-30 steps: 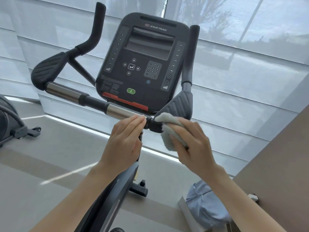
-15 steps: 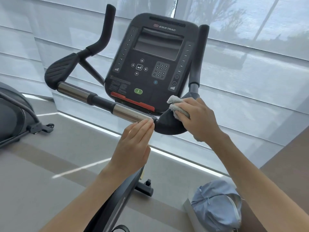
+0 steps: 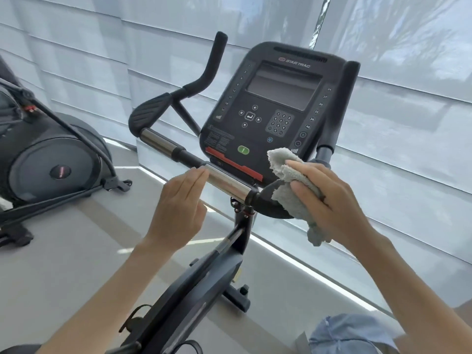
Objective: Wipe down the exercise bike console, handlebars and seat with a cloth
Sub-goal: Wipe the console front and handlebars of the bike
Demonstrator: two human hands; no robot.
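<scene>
Since half a second ago the left hand (image 3: 178, 203) has slid leftward along the handlebar's (image 3: 178, 153) chrome grip (image 3: 227, 183), and more of the cloth (image 3: 288, 172) shows out of the right hand (image 3: 332, 200). The left fingers lie straight and hold nothing, their tips touching the chrome just below the console's (image 3: 278, 108) lower left corner. The right hand grips the bunched cloth and presses it on the black pad (image 3: 265, 199) under the console's lower right corner, with a tail hanging lower. The step looks to be wiping that pad. To do it well, spread the cloth flatter under the palm, follow the pad's curve round its edges, and steady the handlebar with the left hand. The seat is out of view.
</scene>
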